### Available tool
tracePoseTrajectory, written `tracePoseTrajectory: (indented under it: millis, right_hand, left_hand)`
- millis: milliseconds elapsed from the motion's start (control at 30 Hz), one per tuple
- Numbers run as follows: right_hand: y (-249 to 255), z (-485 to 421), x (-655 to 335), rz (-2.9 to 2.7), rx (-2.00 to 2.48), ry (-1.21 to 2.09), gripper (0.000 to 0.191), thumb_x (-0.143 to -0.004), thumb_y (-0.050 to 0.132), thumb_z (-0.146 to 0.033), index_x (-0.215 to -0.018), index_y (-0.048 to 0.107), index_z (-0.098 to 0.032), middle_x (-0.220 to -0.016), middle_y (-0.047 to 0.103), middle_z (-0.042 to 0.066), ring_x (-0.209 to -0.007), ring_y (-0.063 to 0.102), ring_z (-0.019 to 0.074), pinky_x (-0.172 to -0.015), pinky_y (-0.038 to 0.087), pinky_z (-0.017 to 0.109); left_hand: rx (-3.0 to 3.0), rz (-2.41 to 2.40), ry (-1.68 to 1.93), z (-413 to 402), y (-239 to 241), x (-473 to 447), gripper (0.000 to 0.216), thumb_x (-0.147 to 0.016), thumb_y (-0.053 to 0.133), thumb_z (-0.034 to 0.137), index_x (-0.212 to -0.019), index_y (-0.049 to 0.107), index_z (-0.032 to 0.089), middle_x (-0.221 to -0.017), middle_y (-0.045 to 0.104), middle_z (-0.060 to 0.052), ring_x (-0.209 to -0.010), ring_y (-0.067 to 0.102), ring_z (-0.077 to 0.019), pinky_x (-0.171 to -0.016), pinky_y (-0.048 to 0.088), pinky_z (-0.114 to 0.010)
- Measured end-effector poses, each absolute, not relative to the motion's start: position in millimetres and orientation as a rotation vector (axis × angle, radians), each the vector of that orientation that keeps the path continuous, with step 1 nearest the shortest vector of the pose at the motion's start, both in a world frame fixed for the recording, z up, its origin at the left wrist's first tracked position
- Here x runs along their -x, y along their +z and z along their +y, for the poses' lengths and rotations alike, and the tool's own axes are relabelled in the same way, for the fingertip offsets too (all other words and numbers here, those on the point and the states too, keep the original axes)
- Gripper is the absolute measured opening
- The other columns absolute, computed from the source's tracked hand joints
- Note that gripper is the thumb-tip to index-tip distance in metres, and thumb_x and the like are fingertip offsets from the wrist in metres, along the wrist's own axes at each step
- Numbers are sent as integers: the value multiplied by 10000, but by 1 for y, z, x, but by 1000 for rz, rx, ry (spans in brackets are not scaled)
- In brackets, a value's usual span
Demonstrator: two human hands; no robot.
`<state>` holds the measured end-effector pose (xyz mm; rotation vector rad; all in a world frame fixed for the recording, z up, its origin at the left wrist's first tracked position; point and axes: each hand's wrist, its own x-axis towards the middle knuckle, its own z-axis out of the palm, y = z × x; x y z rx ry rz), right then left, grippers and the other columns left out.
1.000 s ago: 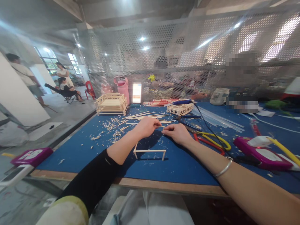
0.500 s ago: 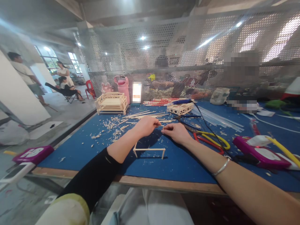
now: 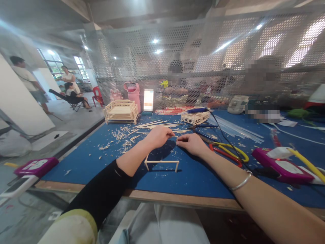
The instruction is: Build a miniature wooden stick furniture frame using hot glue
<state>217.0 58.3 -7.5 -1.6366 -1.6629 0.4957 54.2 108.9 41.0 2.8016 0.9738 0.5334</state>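
Observation:
My left hand (image 3: 160,136) hovers over the blue table mat, fingers pinched at one end of a thin wooden stick (image 3: 175,136), mostly hidden by the fingers. Close to its right, my right hand (image 3: 191,143) pinches at the other end with thumb and forefinger; whether it holds a separate short piece I cannot tell. In front of both hands, a small frame of joined wooden sticks (image 3: 162,162) stands on the mat. Behind them lie loose wooden sticks (image 3: 152,124).
A wooden miniature bed-like model (image 3: 121,112) stands back left, and a smaller stick model (image 3: 195,118) back right. Pliers with red and yellow handles (image 3: 228,152), clear glue sticks (image 3: 236,128), wood scraps (image 3: 124,137) and a purple power strip (image 3: 281,166) lie about. A lit phone (image 3: 148,100) stands behind.
My right hand has shifted very slightly, its fingertips still pinched near the stick. My left hand and the frame on the mat look the same.

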Motion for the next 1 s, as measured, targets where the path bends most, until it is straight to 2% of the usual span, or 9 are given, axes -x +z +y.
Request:
tracePoseTrajectory:
  millis: [467,767,1000]
  right_hand:
    - [-1,55,-213,-1697,1653,488,176,-693,591,-270,-714,733,-170,-693,715,14,-669,631,173,-596,436,243]
    - [3,53,-210,-1703,1657,494,136,-665,598,-222,-691,724,-178,-707,723,10,-694,644,178,-657,446,249]
    - [2,54,-210,-1705,1644,502,165,-686,588,-249,-715,729,-169,-730,729,28,-701,645,188,-656,449,263]
  left_hand:
    - [-2785,991,529,108,42,-52,194,-811,580,146,-932,729,174,-928,739,-53,-870,673,-180,-792,490,-266]
    - [-2765,1014,524,108,42,-50,200,-818,571,153,-936,729,182,-928,739,-53,-879,674,-179,-790,496,-262]
    - [-2746,1011,527,108,41,-50,203,-818,566,147,-939,726,184,-926,739,-52,-874,681,-178,-789,497,-266]
